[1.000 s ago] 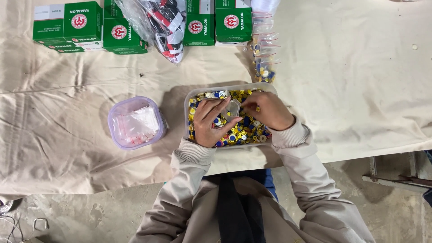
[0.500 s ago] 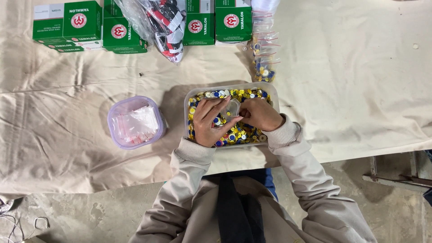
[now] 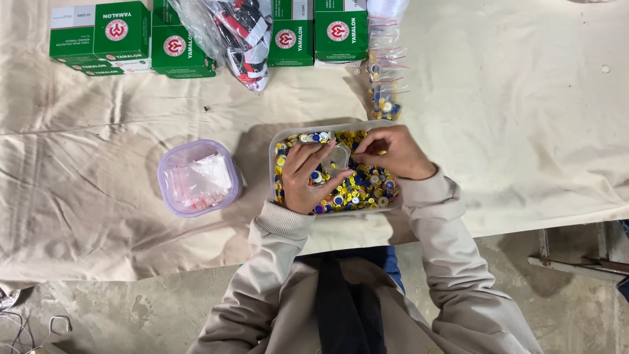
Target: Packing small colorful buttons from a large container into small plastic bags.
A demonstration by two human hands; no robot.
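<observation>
We have both hands down in the clear plastic tub [image 3: 283,141] of small round yellow, blue and white buttons [image 3: 357,190]; our left hand [image 3: 306,178] lies palm-down on the heap with its fingers curled round a small clear plastic bag [image 3: 339,156], holding it by its mouth, while our right hand [image 3: 393,152] is closed in a pinch just beside that mouth, on what we judge to be a button or two, though the piece itself is too small to make out; the bag sits between the two grips, over the middle of the tub. We judge the buttons light, hard and slick, apt to slide off one another and slip from the fingertips, so a pinch across the flat faces should serve better than one at the rim; the bag looks thin, limp and light, and we would take it at the top edge, one side between thumb and forefinger, so that it hangs open. Well away from the left grip stands a lilac-rimmed tub [image 3: 196,177] of empty bags; beyond the right grip lies a row of filled bags [image 3: 385,78], and farther off green boxes [image 3: 118,33] on the cream cloth [image 3: 524,131].
</observation>
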